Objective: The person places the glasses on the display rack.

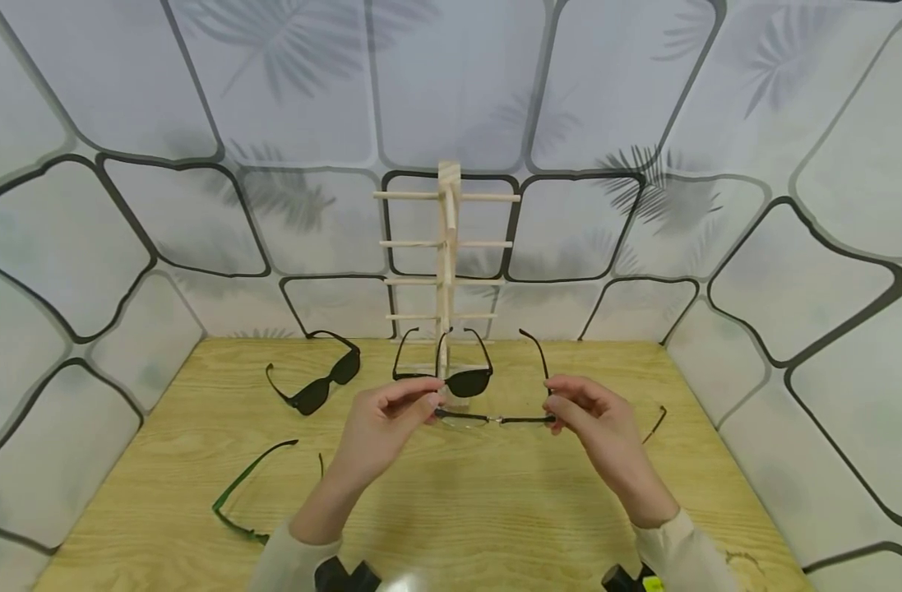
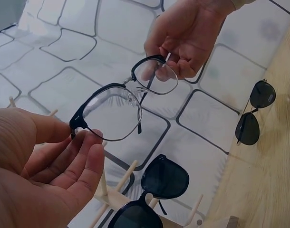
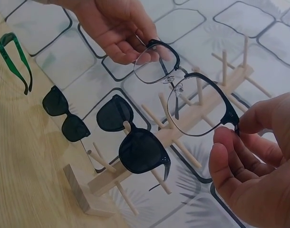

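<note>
Both hands hold a pair of browline eyeglasses (image 1: 526, 420) with clear lenses, black upper rims and thin metal lower rims. My left hand (image 1: 384, 432) pinches the left end piece between thumb and fingers; my right hand (image 1: 599, 423) pinches the right one. In the left wrist view the eyeglasses (image 2: 78, 118) stretch between the two hands with their temples pointing away. Behind them, black sunglasses (image 3: 142, 152) rest on the low pegs of a wooden display stand (image 1: 446, 263). My left fingers overlap part of those sunglasses in the head view.
Black sunglasses (image 1: 313, 396) lie on the wooden table (image 1: 495, 510) at the back left. Green-framed glasses (image 1: 228, 501) lie at the front left, partly behind the left forearm. A thin temple (image 1: 654, 424) shows beyond the right hand. Patterned panels (image 1: 317, 222) enclose the table's back and sides.
</note>
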`<act>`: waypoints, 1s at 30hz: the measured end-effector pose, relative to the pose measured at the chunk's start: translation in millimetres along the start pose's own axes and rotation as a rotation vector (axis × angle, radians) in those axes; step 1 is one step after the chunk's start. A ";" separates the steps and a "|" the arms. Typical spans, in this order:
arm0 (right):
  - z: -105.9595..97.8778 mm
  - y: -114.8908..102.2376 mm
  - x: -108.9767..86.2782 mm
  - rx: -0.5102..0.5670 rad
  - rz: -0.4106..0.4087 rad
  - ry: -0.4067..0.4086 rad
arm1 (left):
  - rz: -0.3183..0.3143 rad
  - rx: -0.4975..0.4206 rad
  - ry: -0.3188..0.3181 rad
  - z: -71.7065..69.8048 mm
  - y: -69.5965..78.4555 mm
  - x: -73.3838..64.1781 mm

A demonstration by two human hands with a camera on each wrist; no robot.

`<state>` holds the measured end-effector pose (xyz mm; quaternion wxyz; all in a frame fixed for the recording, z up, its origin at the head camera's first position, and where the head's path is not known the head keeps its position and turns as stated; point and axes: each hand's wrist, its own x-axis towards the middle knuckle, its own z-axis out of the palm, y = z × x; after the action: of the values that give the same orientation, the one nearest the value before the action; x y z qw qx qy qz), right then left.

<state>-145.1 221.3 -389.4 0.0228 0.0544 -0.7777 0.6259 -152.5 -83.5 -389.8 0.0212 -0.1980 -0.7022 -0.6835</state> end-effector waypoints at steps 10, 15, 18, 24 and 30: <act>11.1 -4.0 13.5 0.020 -0.011 -0.024 | -0.015 0.019 0.066 -11.3 -1.3 3.2; 17.0 -6.8 23.1 0.033 -0.014 -0.032 | -0.007 0.029 0.092 -18.6 -1.3 6.6; 20.6 -8.6 30.8 0.023 -0.023 -0.037 | -0.016 0.030 0.111 -22.0 -0.7 9.8; 28.0 -9.9 47.4 0.047 -0.030 -0.045 | -0.049 0.052 0.163 -26.4 1.1 15.8; 35.7 -11.9 60.7 0.064 -0.036 -0.034 | -0.095 0.050 0.214 -31.2 -1.8 24.4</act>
<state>-202.9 180.6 -379.2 0.0190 0.0798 -0.7564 0.6489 -183.0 -107.6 -382.1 0.0684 -0.0898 -0.7215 -0.6831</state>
